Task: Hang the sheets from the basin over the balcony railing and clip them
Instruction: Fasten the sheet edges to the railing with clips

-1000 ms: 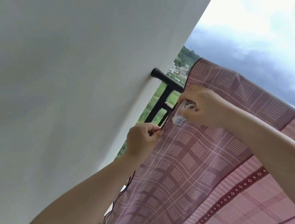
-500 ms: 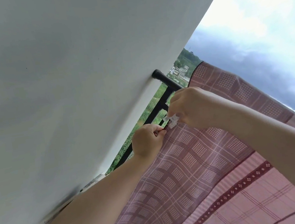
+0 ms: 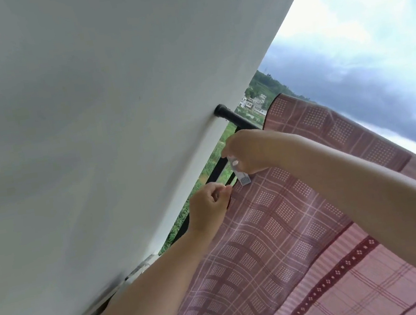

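Observation:
A dusty-pink checked sheet [image 3: 286, 226] hangs draped over the black balcony railing [image 3: 236, 121], which runs into the white wall. My left hand [image 3: 210, 207] pinches the sheet's near edge just below the rail. My right hand [image 3: 251, 151] is above it, gripping a small white clip [image 3: 242, 178] whose jaw end points down at the sheet's edge. The basin is out of view.
A white wall [image 3: 89, 120] fills the left side, close to both hands. Black vertical railing bars [image 3: 216, 169] show between wall and sheet, with green fields and buildings beyond. Cloudy sky lies to the upper right.
My right hand has shifted the clip down toward the sheet's edge and turned it jaw-down. My left hand keeps its pinch on the edge, a little lower along it.

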The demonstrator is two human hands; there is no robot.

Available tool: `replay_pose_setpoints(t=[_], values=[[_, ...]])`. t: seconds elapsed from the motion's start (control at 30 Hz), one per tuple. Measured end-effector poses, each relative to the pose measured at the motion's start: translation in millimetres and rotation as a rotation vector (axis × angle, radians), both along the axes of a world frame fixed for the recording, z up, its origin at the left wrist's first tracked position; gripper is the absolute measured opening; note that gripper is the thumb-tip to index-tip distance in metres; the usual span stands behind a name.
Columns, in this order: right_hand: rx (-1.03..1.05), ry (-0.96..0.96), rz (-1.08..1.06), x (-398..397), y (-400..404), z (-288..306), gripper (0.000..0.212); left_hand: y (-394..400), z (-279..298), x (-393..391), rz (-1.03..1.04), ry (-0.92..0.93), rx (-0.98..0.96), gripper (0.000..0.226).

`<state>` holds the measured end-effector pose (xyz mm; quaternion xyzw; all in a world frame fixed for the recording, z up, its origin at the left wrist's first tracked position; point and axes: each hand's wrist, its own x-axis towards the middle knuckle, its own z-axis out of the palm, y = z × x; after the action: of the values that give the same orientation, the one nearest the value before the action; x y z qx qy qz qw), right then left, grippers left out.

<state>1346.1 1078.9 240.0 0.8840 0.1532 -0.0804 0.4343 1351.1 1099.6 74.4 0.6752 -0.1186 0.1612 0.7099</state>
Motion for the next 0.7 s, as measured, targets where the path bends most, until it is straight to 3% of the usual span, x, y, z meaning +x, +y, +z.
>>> replay_pose_setpoints(t=[0.07,0.2,0.3,0.37,0.47,0.6,0.63,0.7], values=[[-0.106,-0.081,0.125,-4.4,-4.9,-7.5,0.036,12.0,-9.6,-1.4,-0.081,0.144,-0.125,0.011],[-0.231,-0.097,0.426,-20.7,-8.7,-47.2,0.040,42.3,-37.4,3.4,-0.255,0.514,-0.651,0.022],[-0.239,0.083,0.330,-18.5,-13.5,-93.8,0.029,58.2,-63.8,-2.3,-0.306,0.547,-0.610,0.038],[-0.228,0.174,0.171,-5.9,-16.1,-118.4,0.041,63.5,-82.5,-9.3,-0.285,0.554,-0.600,0.043],[-0.195,0.241,-0.086,13.4,-13.2,-137.1,0.058,70.1,-105.0,-19.0,-0.197,0.527,-0.479,0.033],[-0.067,0.338,-0.348,38.2,-18.1,-145.1,0.038,74.5,-124.2,-22.8,-0.205,0.552,-0.507,0.026],[-0.051,0.345,-0.360,42.7,-20.4,-145.3,0.030,74.8,-126.9,-22.5,-0.196,0.570,-0.538,0.027],[-0.027,0.305,-0.336,49.6,-24.9,-149.2,0.034,75.0,-131.5,-22.3,-0.180,0.589,-0.575,0.027]])
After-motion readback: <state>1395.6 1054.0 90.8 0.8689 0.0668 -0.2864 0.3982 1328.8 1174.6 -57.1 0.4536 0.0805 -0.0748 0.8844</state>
